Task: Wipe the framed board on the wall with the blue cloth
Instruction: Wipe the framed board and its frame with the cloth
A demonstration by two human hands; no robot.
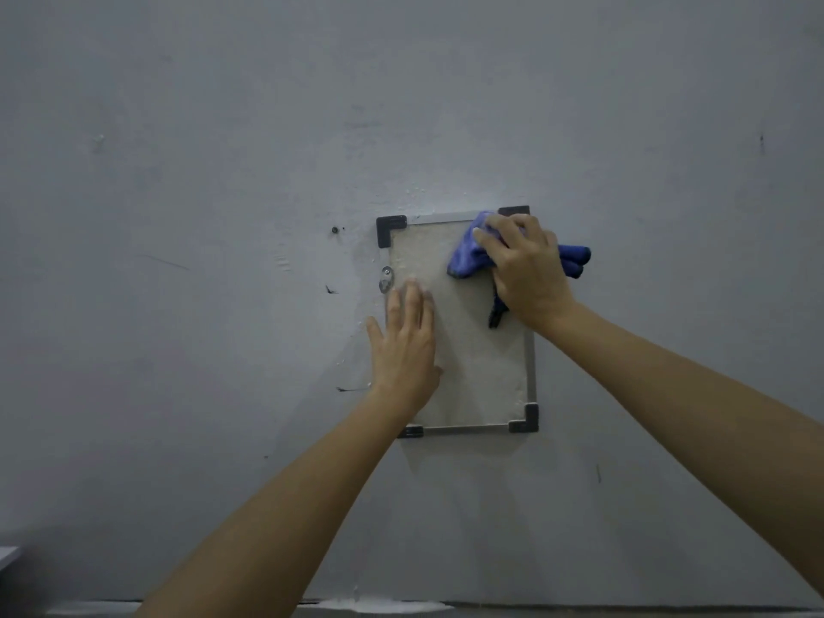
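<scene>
1. One grey painted wall (223, 127) is filling the whole view.
2. One framed board (477, 363) is hanging on it, just right of centre, with its long axis running up and down.
3. Two bare arms are reaching up to the board. The left hand (403, 341) is lying flat on the board's left edge, fingers straight, gripping nothing and seemingly steadying it.
4. The right hand (526, 269) is working at the top right corner. Its fingers are bending over the one blue cloth (468, 254), holding it bunched and pressing it against the surface. Cloth ends are spilling out to the right and below the palm.
5. From that grip, most of the bare board is lying below and to the left, so the coming stroke is probably running downward along the long axis.
6. Four dark corner caps (390, 227) are showing, the bottom-left one partly hidden by the left forearm. One small metal clip (386, 278) is sitting at the left edge.
</scene>
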